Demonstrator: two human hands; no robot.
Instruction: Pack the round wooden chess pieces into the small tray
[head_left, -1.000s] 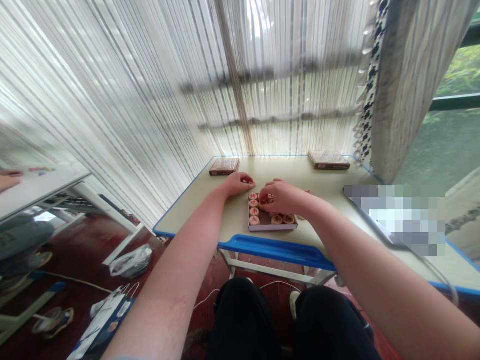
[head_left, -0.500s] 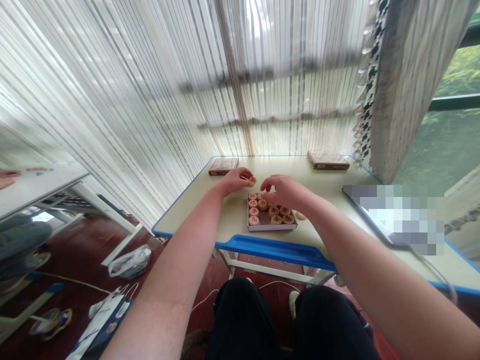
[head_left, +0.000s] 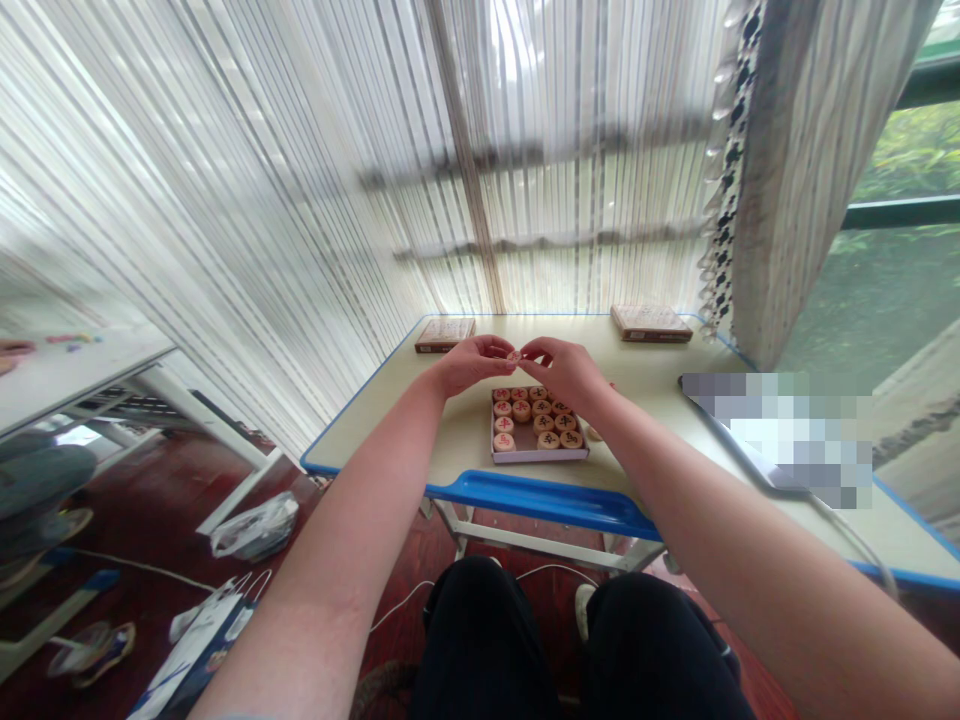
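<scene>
Just beyond an open box (head_left: pixel 540 456), a round wooden Chinese chess piece (head_left: pixel 514 356) with a red mark is pinched between my two hands. My left hand (head_left: pixel 478 362) grips it from the left, fingertips closed. From the right, my right hand (head_left: pixel 561 368) has its thumb and finger closed on the same piece. The box holds several pieces with red or dark characters, such as a red one (head_left: pixel 503 441) at its near left corner. Bare box floor shows at the near middle. Another piece (head_left: pixel 595 434) lies outside the box, partly behind my right forearm.
Flat boxes stand at the table's back left (head_left: pixel 445 334) and back right (head_left: pixel 651 323). A laptop-like device (head_left: pixel 750 440), partly blurred out, lies at the right with a cable. A blue tray edge (head_left: pixel 551 495) lines the near side. Another person's hand (head_left: pixel 13 352) rests on a table at far left.
My right hand has moved left and up, away from above the box, to meet my left hand at the chess piece. More pieces in the box now show.
</scene>
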